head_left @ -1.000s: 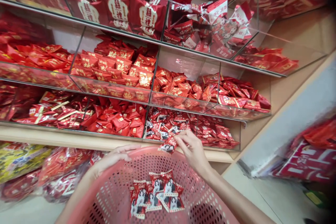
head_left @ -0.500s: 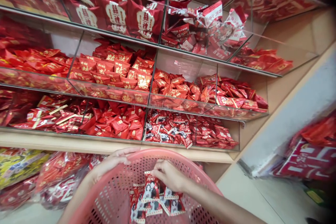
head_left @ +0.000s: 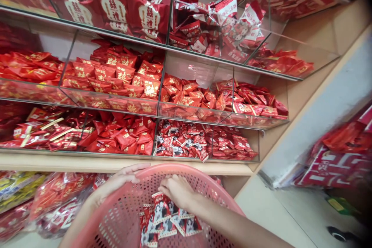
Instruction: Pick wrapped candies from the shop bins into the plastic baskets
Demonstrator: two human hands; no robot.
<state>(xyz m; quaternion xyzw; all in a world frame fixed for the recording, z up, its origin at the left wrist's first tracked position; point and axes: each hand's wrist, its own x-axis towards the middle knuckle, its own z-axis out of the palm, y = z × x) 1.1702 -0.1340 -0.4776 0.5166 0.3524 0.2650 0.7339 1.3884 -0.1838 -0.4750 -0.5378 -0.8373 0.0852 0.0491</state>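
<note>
Clear, crinkled plastic bags (head_left: 62, 197) stuffed with red packs slump below the pale wooden ledge (head_left: 72, 164). Next, my left hand (head_left: 123, 180) is closed over the rim of the pink plastic basket (head_left: 177, 167), a rounded tub whose smooth wall is pierced by rows of small holes. In the basket lies a loose cluster of pillow packets (head_left: 167, 226): small, glossy red film, puffed in the middle, printed with black-and-white figures and pale lettering, their flat ends banded in dotted cream. My right hand (head_left: 177, 192) is inside above them, fingers curled in, right by the uppermost packet; I can't tell whether I'm pinching it. Matching packets (head_left: 180, 143) fill a clear-walled compartment on the lowest shelf. Farther right come a smooth wood-grained side panel (head_left: 316, 46) and shiny red-and-white bags (head_left: 337, 166).
</note>
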